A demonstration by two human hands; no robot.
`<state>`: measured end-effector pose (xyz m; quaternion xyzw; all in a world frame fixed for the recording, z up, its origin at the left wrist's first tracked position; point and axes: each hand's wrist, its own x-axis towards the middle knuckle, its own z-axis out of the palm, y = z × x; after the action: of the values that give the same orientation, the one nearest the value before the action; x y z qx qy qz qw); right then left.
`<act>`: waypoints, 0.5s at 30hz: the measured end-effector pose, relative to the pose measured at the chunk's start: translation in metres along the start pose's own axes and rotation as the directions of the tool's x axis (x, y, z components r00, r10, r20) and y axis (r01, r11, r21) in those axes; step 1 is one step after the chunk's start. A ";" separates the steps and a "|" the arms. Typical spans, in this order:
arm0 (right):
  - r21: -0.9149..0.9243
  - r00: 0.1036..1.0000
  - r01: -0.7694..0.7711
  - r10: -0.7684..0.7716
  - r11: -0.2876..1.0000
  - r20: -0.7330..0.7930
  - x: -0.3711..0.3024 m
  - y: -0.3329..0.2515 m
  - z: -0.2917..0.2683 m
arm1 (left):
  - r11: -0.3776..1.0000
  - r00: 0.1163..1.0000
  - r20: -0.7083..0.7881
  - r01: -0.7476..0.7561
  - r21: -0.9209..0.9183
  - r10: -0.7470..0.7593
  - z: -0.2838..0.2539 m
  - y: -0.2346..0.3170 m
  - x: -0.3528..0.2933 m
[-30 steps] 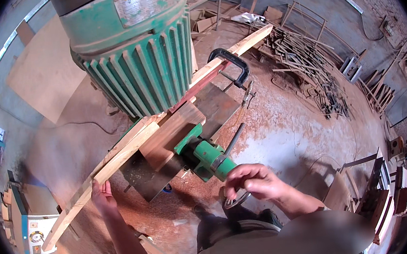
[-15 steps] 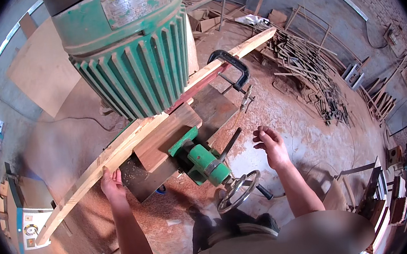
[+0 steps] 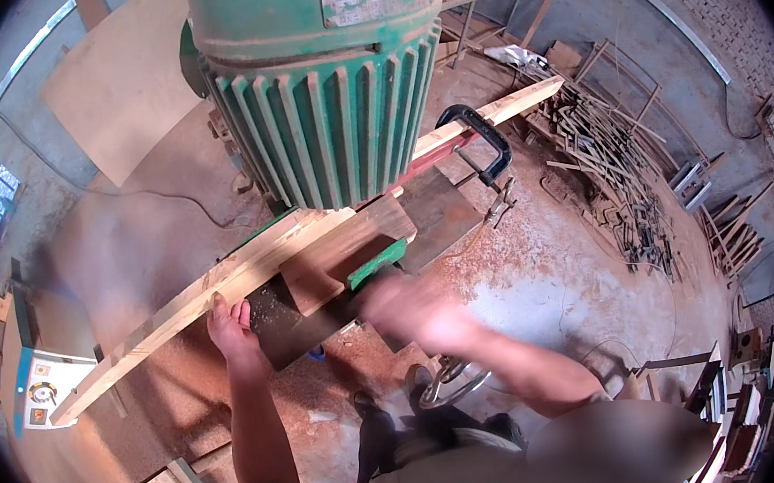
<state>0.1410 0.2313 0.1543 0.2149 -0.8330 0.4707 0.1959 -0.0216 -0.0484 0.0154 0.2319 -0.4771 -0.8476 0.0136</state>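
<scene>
A long pale wooden beam (image 3: 178, 318) lies across the machine, running from the lower left up to the far right behind the green motor. My left hand (image 3: 234, 328) is closed at the beam's near edge, its thumb side against the wood and the other fingers curled. Motion smears my right hand (image 3: 409, 313), which is over the green clamp (image 3: 378, 263) and hides most of its body and lever. The clamp's jaw faces a reddish-brown wood block (image 3: 328, 265) lying along the beam. Below the right forearm, part of a metal handwheel (image 3: 454, 381) shows.
A large ribbed green motor (image 3: 327, 116) looms above the beam. A black C-clamp (image 3: 488, 141) grips the beam's far part. A white control box (image 3: 42, 391) is at the beam's left end. Piled wood scraps (image 3: 614, 161) lie at right, and sawdust covers the floor.
My right hand has swung left, from the open space beside the lever to over the green clamp. My left hand stays at the beam. The view has shifted slightly.
</scene>
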 end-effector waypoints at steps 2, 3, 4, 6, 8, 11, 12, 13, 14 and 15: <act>-0.264 0.658 -0.404 0.478 0.876 0.581 0.048 -0.046 0.045 | 0.999 0.998 0.061 -0.032 0.014 0.031 -0.004 -0.002 -0.001; -0.417 0.612 -0.301 0.509 0.858 0.605 0.049 -0.042 0.066 | 0.999 0.998 0.053 -0.039 0.023 0.038 -0.003 -0.002 -0.001; -0.426 0.581 -0.300 0.518 0.853 0.628 0.051 -0.041 0.066 | 0.999 0.999 0.029 -0.045 0.030 0.044 -0.003 -0.001 -0.003; -0.475 0.498 -0.313 0.568 0.822 0.655 0.051 -0.035 0.076 | 0.996 0.999 -0.016 -0.051 0.069 0.052 0.001 0.002 -0.012; -0.560 0.403 -0.305 0.637 0.770 0.657 0.048 -0.030 0.090 | 0.995 0.998 -0.006 -0.061 0.075 0.062 0.001 -0.002 -0.008; -0.527 0.526 -0.290 0.594 0.799 0.609 0.046 -0.034 0.085 | 0.986 0.990 -0.049 -0.127 0.105 0.132 0.000 -0.012 -0.003; -0.411 0.625 -0.356 0.540 0.840 0.563 0.042 -0.036 0.078 | 0.981 0.984 -0.064 -0.156 0.116 0.164 0.002 -0.014 -0.004; -0.287 0.724 -0.400 0.492 0.870 0.483 0.036 -0.036 0.067 | 0.985 0.984 -0.088 -0.148 0.084 0.155 0.011 -0.014 -0.006; -0.154 0.806 -0.414 0.440 0.897 0.397 0.032 -0.032 0.056 | 0.989 0.982 -0.124 -0.138 0.051 0.144 0.014 -0.012 -0.010; -0.025 0.868 -0.421 0.411 0.907 0.280 0.028 -0.021 0.026 | 0.992 0.979 -0.159 -0.127 0.017 0.128 0.023 -0.012 -0.011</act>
<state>0.1259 0.1943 0.1708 0.0981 -0.8701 0.4819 -0.0332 -0.0183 -0.0211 0.0199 0.2680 -0.4910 -0.8222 0.1052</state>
